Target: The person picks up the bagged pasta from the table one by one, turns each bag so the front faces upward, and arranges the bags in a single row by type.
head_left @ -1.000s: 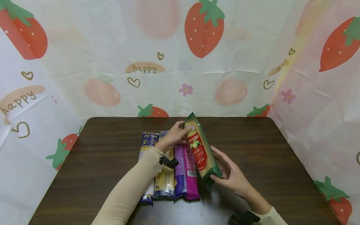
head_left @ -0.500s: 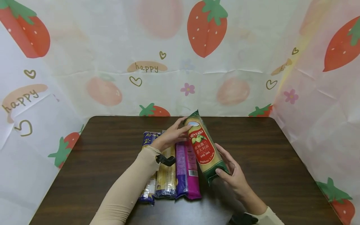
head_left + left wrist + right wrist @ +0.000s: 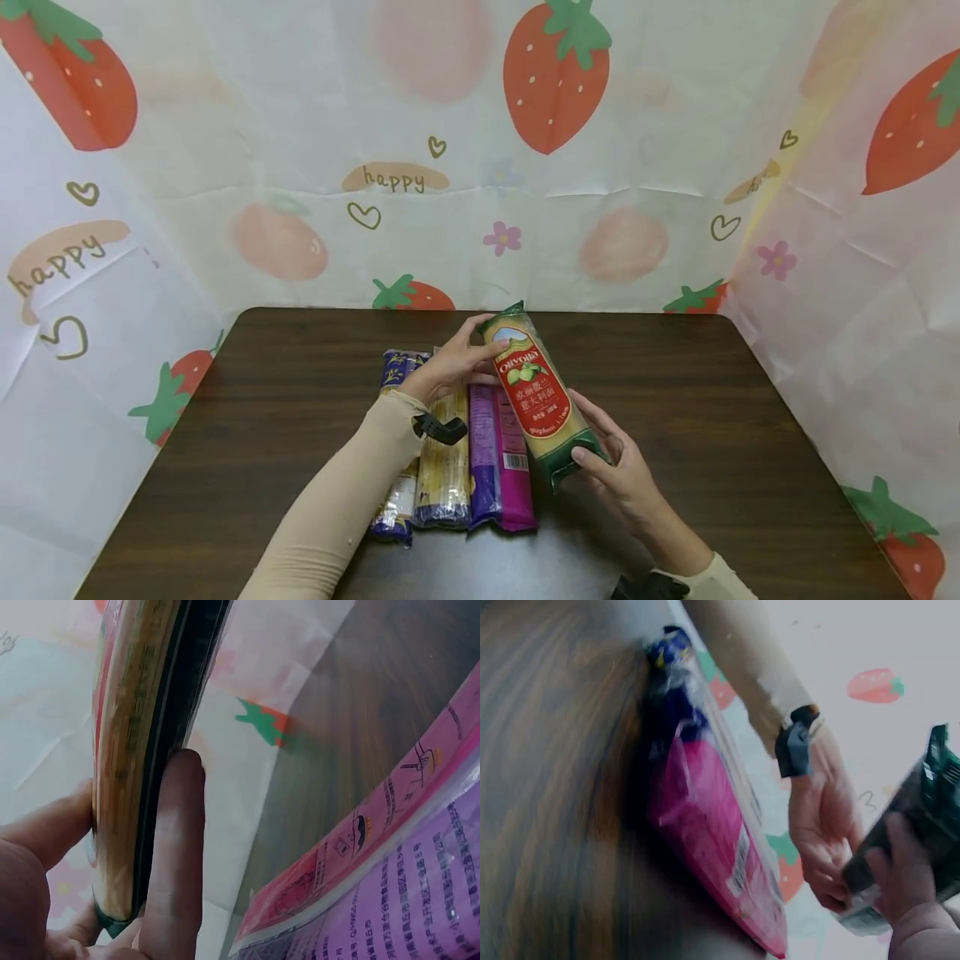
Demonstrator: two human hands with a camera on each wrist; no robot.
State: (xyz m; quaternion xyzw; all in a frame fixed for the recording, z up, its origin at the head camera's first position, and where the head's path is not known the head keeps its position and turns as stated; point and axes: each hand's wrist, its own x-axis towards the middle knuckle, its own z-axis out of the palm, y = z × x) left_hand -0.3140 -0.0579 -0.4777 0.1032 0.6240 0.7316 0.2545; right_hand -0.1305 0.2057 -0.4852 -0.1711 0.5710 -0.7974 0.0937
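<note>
A green-and-yellow spaghetti packet [image 3: 534, 392] with a red label is held up at a slant, above the table and right of the other packets. My left hand [image 3: 454, 364] pinches its upper end, thumb on the front face. In the left wrist view, that thumb and the fingers [image 3: 178, 847] lie on opposite sides of the packet [image 3: 131, 750]. My right hand [image 3: 626, 479] holds the lower green end with its thumb in front. The right wrist view shows the back of the packet [image 3: 939, 802] with my right fingers [image 3: 904, 859] against it.
A pink-and-purple packet [image 3: 501, 467], a clear packet of yellow noodles [image 3: 442, 479] and a blue packet [image 3: 397, 500] lie side by side on the dark wooden table [image 3: 697, 400]. My left forearm crosses over the left ones. A strawberry-print sheet [image 3: 420, 100] surrounds the table.
The spaghetti packet has turned so its red label faces the head camera more fully, and its lower end has moved slightly right. Both hands have kept hold of it; the other packets have stayed put.
</note>
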